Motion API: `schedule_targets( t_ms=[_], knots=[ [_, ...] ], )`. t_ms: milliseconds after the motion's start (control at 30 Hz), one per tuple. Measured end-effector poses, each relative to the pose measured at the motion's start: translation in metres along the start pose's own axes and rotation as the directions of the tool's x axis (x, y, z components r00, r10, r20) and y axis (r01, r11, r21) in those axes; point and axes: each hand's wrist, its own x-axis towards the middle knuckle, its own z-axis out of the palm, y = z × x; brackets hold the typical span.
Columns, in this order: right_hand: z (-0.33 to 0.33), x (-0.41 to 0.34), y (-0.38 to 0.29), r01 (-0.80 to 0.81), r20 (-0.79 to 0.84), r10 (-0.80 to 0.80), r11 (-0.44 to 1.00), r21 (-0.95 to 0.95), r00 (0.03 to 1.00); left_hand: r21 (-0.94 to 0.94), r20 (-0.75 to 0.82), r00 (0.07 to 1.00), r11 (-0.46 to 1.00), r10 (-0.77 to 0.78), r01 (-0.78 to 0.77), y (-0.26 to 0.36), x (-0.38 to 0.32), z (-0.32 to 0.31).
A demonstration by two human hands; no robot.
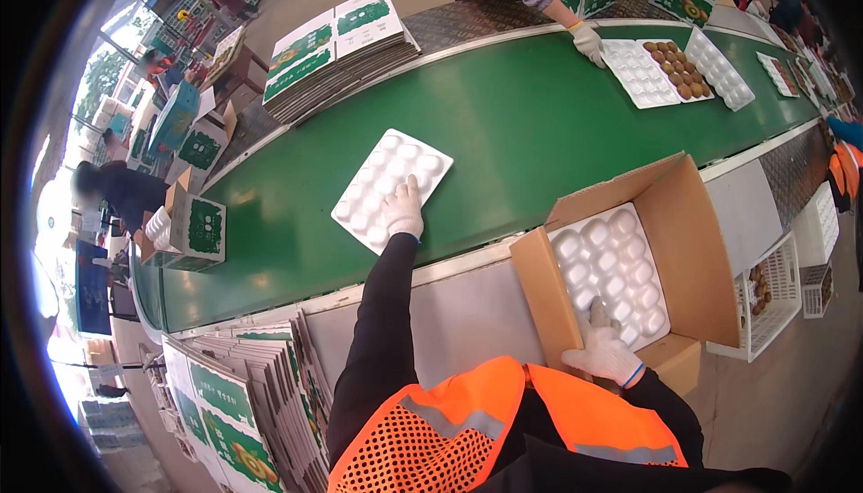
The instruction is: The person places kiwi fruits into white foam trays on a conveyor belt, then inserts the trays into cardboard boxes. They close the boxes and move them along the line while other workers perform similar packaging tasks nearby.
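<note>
My left hand point(403, 211), in a white knit glove, lies on a white foam fruit tray point(367, 173) with rounded bumps. That tray rests at a slant on the green conveyor belt point(485, 156). At the lower right, an open cardboard box point(681, 250) stands with its flaps raised. A similar white tray point(607, 264), bumps up, fills its opening. My gloved right hand point(607, 351) reaches over the box's near edge, fingers touching the tray's near corner. What lies beneath either tray is hidden. Whether the right fingers grip the box edge is unclear.
Flattened printed cartons stand in a stack point(337, 55) beyond the belt and another point(243, 385) at lower left. Across the belt, a co-worker's gloved hand point(588, 43) touches an empty tray beside a kiwifruit-filled tray point(677, 72). A white plastic crate point(775, 311) stands right of my box.
</note>
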Motion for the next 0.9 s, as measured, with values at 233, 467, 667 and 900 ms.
schedule_targets(
  t_ms=[233, 467, 667, 900],
  knots=[
    [-0.006, 0.001, -0.002, -0.065, -0.007, 0.066, 0.996, 0.056, 0.998, -0.240, 0.017, 0.930, 0.905, 0.367, -0.352, -0.087, -0.106, -0.045],
    [0.009, 0.021, 0.026, 0.002, 0.020, -0.002, 1.000, 0.025, 1.000, -0.322, -0.320, 0.761, 0.690, 0.565, -0.648, -0.150, -0.278, -0.032],
    [-0.003, 0.011, 0.015, -0.052, 0.078, 0.054, 0.998, -0.028, 0.995, -0.233, -0.136, 0.957, 0.931, 0.255, -0.281, -0.189, -0.384, 0.027],
    [0.005, 0.003, 0.009, 0.100, -0.141, -0.095, 0.995, 0.023, 0.985, -0.873, 0.191, 0.746, 0.238, -0.638, 0.426, -0.131, -0.397, 0.066]
  ],
)
